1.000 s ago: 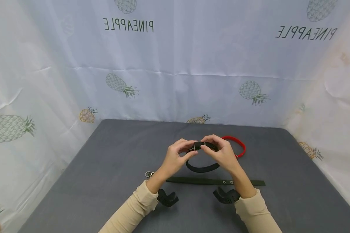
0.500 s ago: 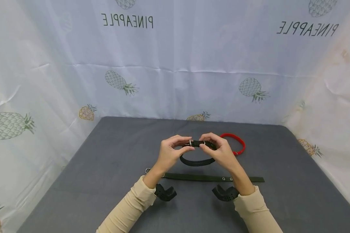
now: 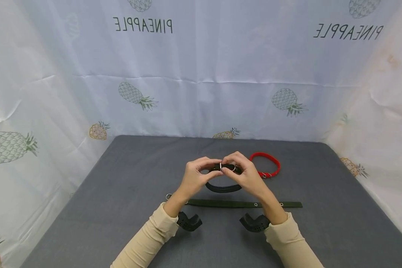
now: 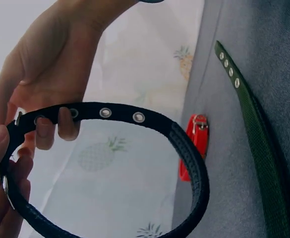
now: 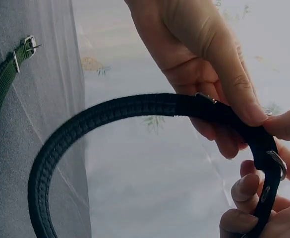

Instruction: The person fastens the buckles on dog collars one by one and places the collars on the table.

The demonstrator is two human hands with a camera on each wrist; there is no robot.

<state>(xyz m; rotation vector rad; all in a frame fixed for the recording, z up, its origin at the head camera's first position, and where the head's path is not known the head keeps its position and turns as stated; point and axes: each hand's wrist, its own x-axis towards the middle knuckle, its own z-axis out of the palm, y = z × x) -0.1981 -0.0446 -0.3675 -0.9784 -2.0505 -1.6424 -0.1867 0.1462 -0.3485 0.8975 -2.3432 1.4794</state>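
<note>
- Looped collar (image 3: 223,187) held above the table (image 3: 120,208), between both hands.
- Buckled collar (image 3: 266,165) lies right of it, farther back.
- Flat strap (image 3: 244,204) lies on the table nearer, before it.

- The collar (image 3: 223,188) in the hands is black, with silver eyelets and a silver buckle (image 3: 220,166).
- The closed collar (image 3: 267,165) behind is red.
- The flat strap (image 3: 244,204) is dark green.
- The table (image 3: 120,193) is grey.
- The backdrop (image 3: 201,85) is white, printed with green and orange pineapples.
- The sleeves (image 3: 147,242) are beige.
</note>
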